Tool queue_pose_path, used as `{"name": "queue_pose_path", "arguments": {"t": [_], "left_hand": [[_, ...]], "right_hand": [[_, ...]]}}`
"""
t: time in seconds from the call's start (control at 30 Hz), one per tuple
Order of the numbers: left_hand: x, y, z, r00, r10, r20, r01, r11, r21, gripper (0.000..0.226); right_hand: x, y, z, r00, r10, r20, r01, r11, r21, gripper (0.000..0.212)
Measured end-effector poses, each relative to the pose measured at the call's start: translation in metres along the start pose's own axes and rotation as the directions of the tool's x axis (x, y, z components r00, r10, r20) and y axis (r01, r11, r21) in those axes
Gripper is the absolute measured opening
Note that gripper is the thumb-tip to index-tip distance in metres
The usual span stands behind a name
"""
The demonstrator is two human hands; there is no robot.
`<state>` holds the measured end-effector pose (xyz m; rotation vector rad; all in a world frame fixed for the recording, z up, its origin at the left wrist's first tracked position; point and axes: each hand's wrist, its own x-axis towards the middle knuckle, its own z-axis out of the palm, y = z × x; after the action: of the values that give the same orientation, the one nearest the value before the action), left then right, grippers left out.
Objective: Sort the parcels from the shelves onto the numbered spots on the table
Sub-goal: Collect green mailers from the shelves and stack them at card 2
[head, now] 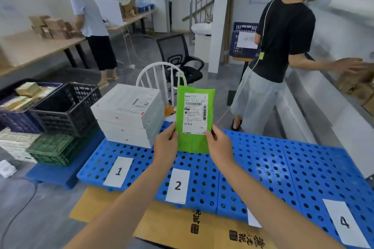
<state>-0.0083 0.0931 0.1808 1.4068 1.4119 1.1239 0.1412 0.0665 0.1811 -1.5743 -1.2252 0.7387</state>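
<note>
I hold a flat green parcel (194,143) upright in front of me, its white shipping label facing me. My left hand (166,145) grips its lower left edge and my right hand (219,146) grips its lower right edge, thumbs on the front. Below it lies the blue perforated platform (263,159) with white number sheets: 1 (119,171), 2 (178,185) and 4 (345,222). A further sheet (253,219) is mostly hidden by my right forearm. Three stacked white boxes (129,115) stand behind spot 1.
Black, purple and green crates (64,109) sit left of the platform. A white chair (159,79) and a black office chair (178,56) stand behind it. A person in a black shirt (283,46) stands at the right by a white shelf (323,107); another person works at a far table (30,46). Flattened cardboard (172,224) lies on the floor.
</note>
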Motion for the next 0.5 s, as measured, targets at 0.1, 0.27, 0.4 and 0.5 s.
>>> {"name": "queue_pose_path", "arguments": {"t": [0.1, 0.27, 0.4, 0.5], "left_hand": [[0.034, -0.015, 0.004, 0.999, -0.044, 0.001, 0.044, 0.999, 0.007, 0.039], [0.09, -0.036, 0.014, 0.996, -0.075, 0.037, 0.074, 0.996, 0.044, 0.035], [0.134, -0.06, 0.017, 0.987, -0.106, 0.118, 0.101, 0.994, 0.049, 0.036], [0.158, -0.078, 0.016, 0.978, -0.134, 0.161, 0.115, 0.986, 0.123, 0.037]], "right_hand": [[0.029, 0.01, 0.014, 0.999, 0.04, 0.023, -0.04, 0.999, -0.029, 0.035], [0.081, 0.026, 0.045, 0.994, 0.106, 0.0, -0.106, 0.993, -0.056, 0.035], [0.118, 0.041, 0.065, 0.979, 0.203, 0.005, -0.201, 0.974, -0.107, 0.031], [0.139, 0.056, 0.08, 0.96, 0.276, 0.037, -0.265, 0.947, -0.184, 0.03]]}}
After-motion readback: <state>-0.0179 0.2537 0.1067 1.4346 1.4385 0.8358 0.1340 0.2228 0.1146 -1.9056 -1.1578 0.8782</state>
